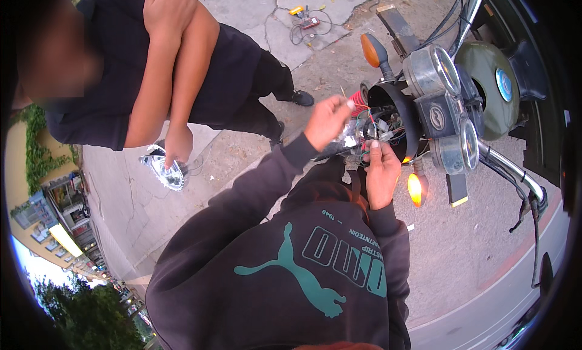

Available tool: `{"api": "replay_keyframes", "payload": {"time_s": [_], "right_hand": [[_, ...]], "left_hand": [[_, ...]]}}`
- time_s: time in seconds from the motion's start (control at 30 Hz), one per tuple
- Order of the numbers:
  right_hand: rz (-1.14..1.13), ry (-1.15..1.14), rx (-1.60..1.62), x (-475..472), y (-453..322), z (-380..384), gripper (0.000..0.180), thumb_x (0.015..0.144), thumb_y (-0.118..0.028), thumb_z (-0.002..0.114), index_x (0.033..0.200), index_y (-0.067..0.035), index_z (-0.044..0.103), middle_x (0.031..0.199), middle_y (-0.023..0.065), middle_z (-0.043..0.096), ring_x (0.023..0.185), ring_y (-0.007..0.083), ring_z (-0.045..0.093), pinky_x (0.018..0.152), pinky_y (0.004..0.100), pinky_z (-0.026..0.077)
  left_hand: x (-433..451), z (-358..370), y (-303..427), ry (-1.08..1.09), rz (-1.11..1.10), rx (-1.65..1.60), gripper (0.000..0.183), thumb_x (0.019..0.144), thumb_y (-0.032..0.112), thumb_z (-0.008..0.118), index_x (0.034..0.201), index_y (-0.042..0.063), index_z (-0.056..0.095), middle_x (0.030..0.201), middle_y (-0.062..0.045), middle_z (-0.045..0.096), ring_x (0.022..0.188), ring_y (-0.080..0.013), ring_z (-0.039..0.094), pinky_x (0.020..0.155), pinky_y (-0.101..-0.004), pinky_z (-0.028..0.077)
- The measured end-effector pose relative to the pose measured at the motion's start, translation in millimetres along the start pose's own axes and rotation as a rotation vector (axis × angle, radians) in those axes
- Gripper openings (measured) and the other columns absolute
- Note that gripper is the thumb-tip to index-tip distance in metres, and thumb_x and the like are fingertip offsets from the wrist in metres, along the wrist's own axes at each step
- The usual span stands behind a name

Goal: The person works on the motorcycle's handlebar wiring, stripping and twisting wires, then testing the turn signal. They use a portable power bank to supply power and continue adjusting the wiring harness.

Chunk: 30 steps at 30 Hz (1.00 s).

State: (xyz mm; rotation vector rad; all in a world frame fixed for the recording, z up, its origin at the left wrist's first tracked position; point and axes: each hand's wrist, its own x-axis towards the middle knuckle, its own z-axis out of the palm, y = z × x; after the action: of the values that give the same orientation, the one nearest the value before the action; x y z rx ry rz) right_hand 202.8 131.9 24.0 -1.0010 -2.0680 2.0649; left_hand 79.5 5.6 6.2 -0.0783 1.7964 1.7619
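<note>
My left hand [329, 122] pinches the end of a thin orange wire [361, 105] beside the open black headlight shell [411, 122] of a motorcycle. Below it, my right hand [383, 172] has thumb and finger pinched on thin wires at the shell's lower edge. Inside the shell lie tangled coloured wires and white plastic connectors [385, 131]. The lower amber turn signal [414, 190] glows; the upper amber turn signal [373, 51] looks unlit. Round gauges [445, 70] sit behind the shell.
A person in dark clothes [104, 68] stands at the left, one hand holding a headlight reflector [170, 172]. A red device with a cable [310, 22] and a yellow object [296, 10] lie on cracked pavement. The chrome handlebar [514, 161] and green fuel tank [489, 88] are at the right.
</note>
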Motion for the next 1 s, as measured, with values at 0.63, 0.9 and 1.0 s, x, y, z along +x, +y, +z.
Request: {"api": "replay_keyframes", "payload": {"time_s": [0.63, 0.9, 1.0], "right_hand": [[0.001, -0.025, 0.059, 0.0, 2.9, 2.2, 0.023, 0.098, -0.017, 0.053, 0.093, 0.003, 0.064, 0.069, -0.0012, 0.053, 0.065, 0.0059, 0.042, 0.058, 0.0237, 0.036], [-0.028, -0.068, 0.006, -0.7, 9.5, -1.1, 0.027, 0.101, -0.024, 0.051, 0.095, -0.002, 0.067, 0.075, -0.0035, 0.056, 0.063, 0.0019, 0.045, 0.051, 0.0182, 0.036], [-0.008, -0.066, 0.077, 0.5, 10.7, 0.7, 0.026, 0.101, -0.023, 0.050, 0.096, -0.003, 0.066, 0.081, -0.0022, 0.061, 0.063, 0.0024, 0.048, 0.053, 0.0178, 0.037]], "left_hand": [[10.4, -12.0, 9.2, -0.038, 0.034, -0.025, 0.046, 0.096, 0.026, 0.056, 0.130, -0.002, 0.045, 0.090, -0.008, 0.066, 0.055, -0.0093, 0.057, 0.041, -0.0213, 0.041], [174.7, -107.3, 73.7, 0.140, -0.064, 0.420, 0.030, 0.095, 0.014, 0.046, 0.116, -0.005, 0.035, 0.098, -0.018, 0.071, 0.045, -0.0180, 0.056, 0.038, -0.0316, 0.046], [165.4, -91.2, 44.4, 0.111, -0.074, 0.541, 0.046, 0.096, 0.018, 0.050, 0.132, -0.005, 0.034, 0.093, -0.015, 0.071, 0.048, -0.0153, 0.056, 0.040, -0.0293, 0.045]]}}
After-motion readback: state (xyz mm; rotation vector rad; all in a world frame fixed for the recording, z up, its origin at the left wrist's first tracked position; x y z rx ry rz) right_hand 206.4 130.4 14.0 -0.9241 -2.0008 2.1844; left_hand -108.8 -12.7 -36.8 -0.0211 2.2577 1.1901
